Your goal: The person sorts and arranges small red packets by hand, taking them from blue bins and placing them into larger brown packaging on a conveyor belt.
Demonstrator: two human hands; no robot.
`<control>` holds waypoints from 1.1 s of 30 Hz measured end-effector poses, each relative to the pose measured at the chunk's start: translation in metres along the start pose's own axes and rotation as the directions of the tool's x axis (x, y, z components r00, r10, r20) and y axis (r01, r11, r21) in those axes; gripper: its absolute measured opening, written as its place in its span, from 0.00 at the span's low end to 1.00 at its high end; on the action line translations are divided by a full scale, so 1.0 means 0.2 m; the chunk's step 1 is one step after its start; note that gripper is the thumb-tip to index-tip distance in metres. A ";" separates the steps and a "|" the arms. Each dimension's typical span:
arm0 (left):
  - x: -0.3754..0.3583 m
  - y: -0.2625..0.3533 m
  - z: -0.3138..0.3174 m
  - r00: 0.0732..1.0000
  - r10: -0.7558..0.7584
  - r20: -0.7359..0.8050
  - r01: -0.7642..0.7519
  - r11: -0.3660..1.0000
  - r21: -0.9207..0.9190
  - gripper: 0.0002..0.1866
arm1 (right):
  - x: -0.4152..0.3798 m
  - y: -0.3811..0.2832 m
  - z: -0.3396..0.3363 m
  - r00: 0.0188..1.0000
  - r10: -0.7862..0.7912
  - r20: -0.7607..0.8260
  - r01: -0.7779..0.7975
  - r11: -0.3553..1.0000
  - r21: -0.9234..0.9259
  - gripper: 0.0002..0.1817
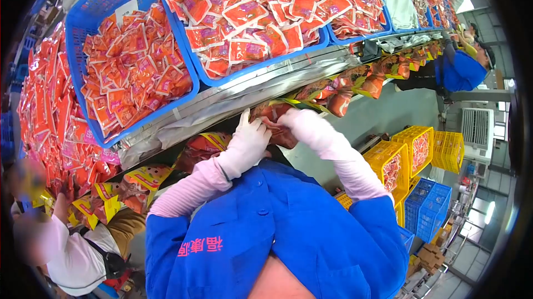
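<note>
My left hand [249, 137], in a white glove, closes its fingers on the near left side of an open red-brown packaging bag [276, 114]. On the right edge of the same bag, my gloved right hand [304, 126] has its fingers curled round the film. The bag's contents cannot be made out. It hangs in a row of similar bags along the line, with another red-and-yellow bag [205, 146] left of my left hand. Beyond my hands, a blue crate [214, 81] holds many small red sachets [247, 13].
Another blue crate [194, 83] of sachets stands far left, beside piled red packets [41, 99]. A person in white [72, 254] works at the left; a person in blue [463, 71] is at the far right. Yellow crates [420, 132] and blue crates [427, 204] stand right.
</note>
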State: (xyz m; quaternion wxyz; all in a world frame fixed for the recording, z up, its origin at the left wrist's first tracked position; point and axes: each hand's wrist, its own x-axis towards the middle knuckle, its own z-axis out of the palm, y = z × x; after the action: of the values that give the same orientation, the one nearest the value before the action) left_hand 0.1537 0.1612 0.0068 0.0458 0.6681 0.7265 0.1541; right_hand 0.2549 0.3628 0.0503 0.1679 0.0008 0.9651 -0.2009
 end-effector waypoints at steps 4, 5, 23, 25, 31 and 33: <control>-0.06 -0.05 0.04 0.998 0.036 -0.043 -0.036 0.999 0.015 0.06 | 0.39 -0.11 0.44 0.850 0.254 0.461 -0.194 0.965 -0.174 0.13; -0.06 -0.04 0.03 0.996 0.068 -0.062 -0.069 0.998 -0.009 0.05 | 0.42 -0.12 0.45 0.862 0.239 0.448 -0.173 0.968 -0.183 0.13; -0.56 -1.59 -0.21 0.469 -0.835 -0.290 0.877 0.478 0.041 0.27 | 1.26 -0.09 0.10 0.870 0.232 -0.435 -0.293 0.953 -0.076 0.18; -0.46 -1.61 -0.11 0.470 -0.860 -0.197 0.874 0.423 0.239 0.22 | 1.22 -0.06 0.04 0.903 0.263 -0.341 -0.304 0.950 -0.073 0.21; -0.62 -1.47 -0.20 0.467 -0.810 -0.354 0.712 0.582 -0.392 0.13 | 0.74 0.10 -0.36 0.803 0.368 -0.469 0.032 0.759 0.650 0.16; -0.47 -1.04 -0.50 0.489 -0.826 -0.278 0.527 0.535 -0.660 0.11 | 0.54 0.14 -0.43 0.848 0.390 -0.360 0.093 0.559 0.824 0.17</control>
State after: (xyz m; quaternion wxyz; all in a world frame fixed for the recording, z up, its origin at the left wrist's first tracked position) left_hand -0.0625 0.0391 0.0294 0.0562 0.1959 0.8478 0.4895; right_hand 0.1267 0.4161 0.0790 -0.0938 0.2154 0.7652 -0.5994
